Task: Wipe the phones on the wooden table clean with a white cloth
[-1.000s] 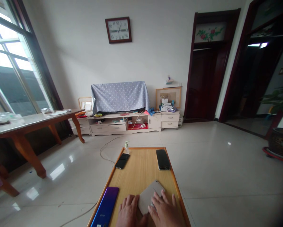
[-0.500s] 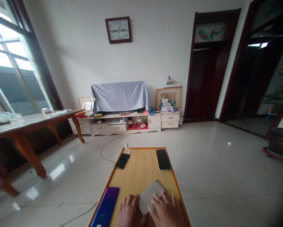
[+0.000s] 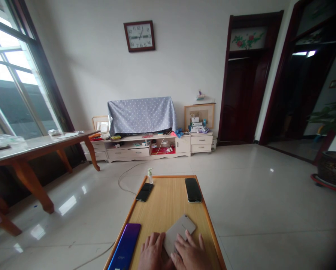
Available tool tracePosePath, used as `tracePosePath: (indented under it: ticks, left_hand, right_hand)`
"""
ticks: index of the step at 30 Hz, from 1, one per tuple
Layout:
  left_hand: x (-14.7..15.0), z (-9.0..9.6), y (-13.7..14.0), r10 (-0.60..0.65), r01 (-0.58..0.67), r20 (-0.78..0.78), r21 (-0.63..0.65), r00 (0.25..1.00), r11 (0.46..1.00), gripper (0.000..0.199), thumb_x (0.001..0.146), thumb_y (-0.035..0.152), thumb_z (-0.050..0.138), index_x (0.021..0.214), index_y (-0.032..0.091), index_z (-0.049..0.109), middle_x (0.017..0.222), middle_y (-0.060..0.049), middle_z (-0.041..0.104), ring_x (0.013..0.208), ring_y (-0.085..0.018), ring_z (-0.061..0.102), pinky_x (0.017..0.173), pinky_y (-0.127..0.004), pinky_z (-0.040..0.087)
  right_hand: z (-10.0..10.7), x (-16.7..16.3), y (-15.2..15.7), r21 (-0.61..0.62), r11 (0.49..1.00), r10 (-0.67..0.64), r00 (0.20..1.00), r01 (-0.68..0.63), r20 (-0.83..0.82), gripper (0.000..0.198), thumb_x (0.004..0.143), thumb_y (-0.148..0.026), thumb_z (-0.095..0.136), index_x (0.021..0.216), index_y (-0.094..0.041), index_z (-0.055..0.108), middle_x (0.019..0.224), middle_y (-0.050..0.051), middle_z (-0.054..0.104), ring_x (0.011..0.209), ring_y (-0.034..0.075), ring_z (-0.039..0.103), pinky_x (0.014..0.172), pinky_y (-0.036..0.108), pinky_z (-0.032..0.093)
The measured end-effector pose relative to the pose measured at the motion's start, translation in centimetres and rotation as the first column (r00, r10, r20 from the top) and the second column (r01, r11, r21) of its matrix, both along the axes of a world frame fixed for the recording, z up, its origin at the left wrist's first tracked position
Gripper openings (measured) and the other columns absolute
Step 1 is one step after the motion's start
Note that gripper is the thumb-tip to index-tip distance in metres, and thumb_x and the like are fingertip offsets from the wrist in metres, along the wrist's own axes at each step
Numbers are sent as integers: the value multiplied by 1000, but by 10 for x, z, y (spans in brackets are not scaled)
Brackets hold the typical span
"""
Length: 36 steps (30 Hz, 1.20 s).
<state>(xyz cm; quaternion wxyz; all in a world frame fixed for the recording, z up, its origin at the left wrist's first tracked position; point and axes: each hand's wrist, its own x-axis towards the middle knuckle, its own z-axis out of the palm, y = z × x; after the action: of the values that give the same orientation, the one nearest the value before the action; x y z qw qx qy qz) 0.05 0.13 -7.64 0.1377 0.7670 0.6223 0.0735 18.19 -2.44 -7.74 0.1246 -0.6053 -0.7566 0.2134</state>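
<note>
A silver-grey smartphone [image 3: 181,225] lies back side up and slanted on a narrow wooden table [image 3: 162,198]. My left hand [image 3: 152,251] is closed at the phone's lower left edge, its fingers together and its thumb by the near corner. Across the lower right part of the phone's back rests my right hand [image 3: 191,251], fingers spread and stretched out. A blue-purple smartphone [image 3: 124,245] lies to the left of my left hand, back up. Farther off are a black smartphone [image 3: 144,192] at the far left and a dark-screened smartphone [image 3: 193,190] at the far right.
A pump bottle [image 3: 150,176] stands by the table's far left corner. A cable [image 3: 97,254] runs over the tiled floor. Beyond are a low white cabinet [image 3: 128,153] with a draped cloth [image 3: 142,115], a larger table [image 3: 47,144] at left and a potted plant [image 3: 333,168] at right.
My right hand has slid a little toward the left and down over the phone's back, baring more of its upper right end. The left hand and the other phones look unmoved.
</note>
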Motion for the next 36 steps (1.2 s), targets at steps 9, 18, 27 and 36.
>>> tracePosePath:
  ticks: [9, 18, 27, 36]
  left_hand:
    - [0, -1, -1, -4, 4, 14, 14, 1000, 1000, 66, 73, 50, 57, 135, 25, 57, 130, -9, 60, 119, -27, 52, 101, -34, 36]
    - [0, -1, -1, 0, 0, 9, 7, 1000, 1000, 67, 73, 50, 57, 135, 24, 56, 131, -9, 59, 120, -27, 52, 103, -34, 36]
    - [-1, -4, 0, -4, 4, 12, 11, 1000, 1000, 69, 73, 50, 59, 136, 24, 56, 131, -10, 59, 119, -27, 52, 101, -34, 37]
    - [2, 2, -2, 3, -3, -6, -7, 1000, 1000, 68, 75, 52, 56, 137, 24, 55, 133, -10, 58, 122, -28, 51, 103, -34, 35]
  right_hand:
    - [2, -1, -1, -18, 1000, -20, 1000, 21, 24, 46, 97, -54, 40, 138, -41, 56, 151, -1, 47, 146, 36, 30, 116, 72, 11]
    - [7, 2, -1, 6, 1000, -23, 1000, 23, 1, 42, 99, -51, 39, 135, -42, 59, 149, -2, 50, 146, 37, 31, 115, 73, 8]
    - [0, -1, -1, -11, 1000, 12, 1000, -12, 27, 44, 97, -50, 45, 138, -39, 57, 151, 1, 47, 145, 38, 31, 115, 72, 12]
    - [9, 3, -3, 22, 1000, -10, 1000, 9, 23, 40, 99, -48, 39, 132, -42, 61, 147, -1, 53, 144, 35, 35, 115, 72, 13]
